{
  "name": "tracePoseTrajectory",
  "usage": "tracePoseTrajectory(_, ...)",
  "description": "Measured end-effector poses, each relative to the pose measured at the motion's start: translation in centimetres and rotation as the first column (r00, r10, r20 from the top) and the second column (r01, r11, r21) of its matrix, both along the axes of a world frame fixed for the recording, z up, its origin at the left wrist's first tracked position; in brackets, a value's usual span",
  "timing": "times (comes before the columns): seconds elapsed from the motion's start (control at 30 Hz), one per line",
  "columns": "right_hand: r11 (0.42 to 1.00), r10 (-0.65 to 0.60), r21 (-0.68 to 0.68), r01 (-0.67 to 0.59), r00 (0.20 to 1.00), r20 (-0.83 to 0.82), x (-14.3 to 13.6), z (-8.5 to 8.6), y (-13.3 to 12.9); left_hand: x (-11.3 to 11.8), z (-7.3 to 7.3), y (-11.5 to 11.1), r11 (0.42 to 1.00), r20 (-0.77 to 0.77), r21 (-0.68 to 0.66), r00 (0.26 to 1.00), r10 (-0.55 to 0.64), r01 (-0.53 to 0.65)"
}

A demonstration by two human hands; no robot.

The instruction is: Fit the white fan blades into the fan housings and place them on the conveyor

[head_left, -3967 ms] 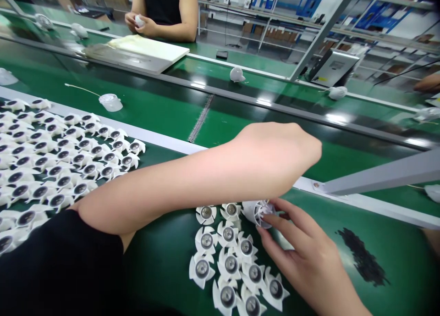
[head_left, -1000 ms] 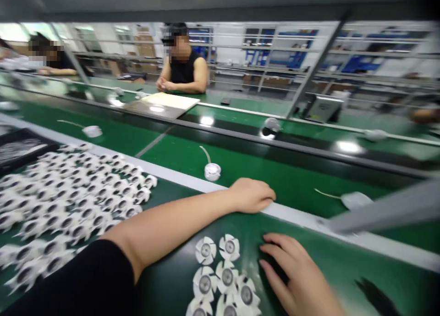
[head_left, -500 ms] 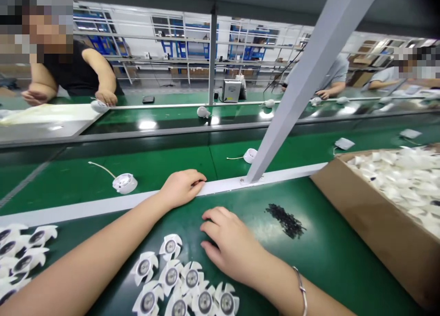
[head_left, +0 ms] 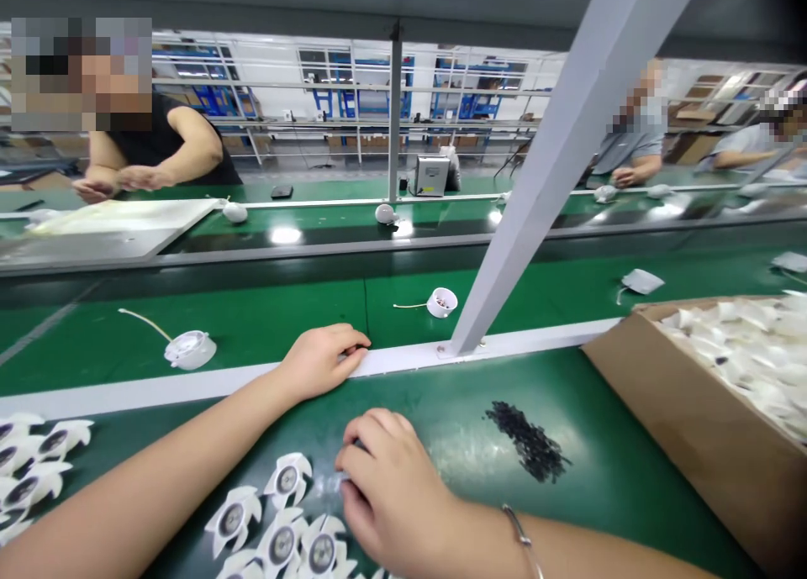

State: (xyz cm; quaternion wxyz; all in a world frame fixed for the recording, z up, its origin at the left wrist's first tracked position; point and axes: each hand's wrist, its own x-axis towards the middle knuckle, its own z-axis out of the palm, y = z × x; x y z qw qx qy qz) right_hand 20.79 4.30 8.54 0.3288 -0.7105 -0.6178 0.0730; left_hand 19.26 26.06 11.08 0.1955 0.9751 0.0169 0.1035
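Observation:
My left hand (head_left: 324,359) rests on the white rail (head_left: 239,382), its fingers stretched loosely over the edge and the thumb apart below them; I see nothing held. Over the green worktop my right hand (head_left: 397,486) has its fingers curled toward the thumb. A small pale bit shows at the fingertips, too blurred to name. Just left of that hand lie several white fan impellers (head_left: 288,478) with round metal centres. More white impellers (head_left: 38,482) lie at the left edge. A pile of small black parts (head_left: 528,443) lies right of my right hand.
Beyond the rail, a green conveyor carries white round housings with wires (head_left: 191,350) (head_left: 442,302). A slanted grey post (head_left: 535,184) rises from the rail. At right stands a cardboard box (head_left: 687,411) of white parts. Co-workers sit across the line.
My right hand has moved left and nearer to me, and its fingers have curled in. The housings on the conveyor have shifted left. My left hand stays on the rail.

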Motion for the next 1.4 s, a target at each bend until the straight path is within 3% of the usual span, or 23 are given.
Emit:
tracePoseTrajectory(0.2,0.999,0.040,0.018,-0.040,0.999,0.003,0.0,-1.2,-0.4,0.1,-0.1,-0.1,0.998,0.013,-0.017,0.998,0.063,-0.063)
tracePoseTrajectory(0.5,0.997,0.043,0.070,-0.046,0.998,0.041,-0.1,-1.9,-0.6,0.5,-1.1,0.8,0.998,0.154,-0.021,0.987,-0.048,0.052)
tracePoseTrajectory(0.63,0.994,0.039,0.102,-0.044,0.998,0.049,-0.1,-1.8,-0.6,0.5,-1.1,0.9,1.000,0.149,0.009,0.989,0.018,-0.020)
tracePoseTrajectory(1.03,0.986,0.030,0.160,-0.039,0.998,0.056,-0.1,-1.7,-0.4,0.5,-1.3,2.1,0.990,-0.118,0.081,0.985,0.123,-0.114)
tracePoseTrajectory(1.23,0.991,0.057,0.118,-0.060,0.998,0.026,0.0,-1.0,-0.6,0.7,-1.3,2.2,0.984,0.137,0.084,0.980,0.144,-0.156)
tracePoseTrajectory(1.3,0.992,0.071,0.102,-0.072,0.997,0.011,0.2,-0.7,-0.6,0.5,-0.3,1.9,0.989,0.233,0.063,0.965,0.119,-0.137)
tracePoseTrajectory(1.4,0.994,0.061,0.088,-0.057,0.997,-0.046,0.4,-0.5,-0.4,-0.2,2.6,0.9,0.995,0.390,-0.006,0.916,0.091,-0.096)
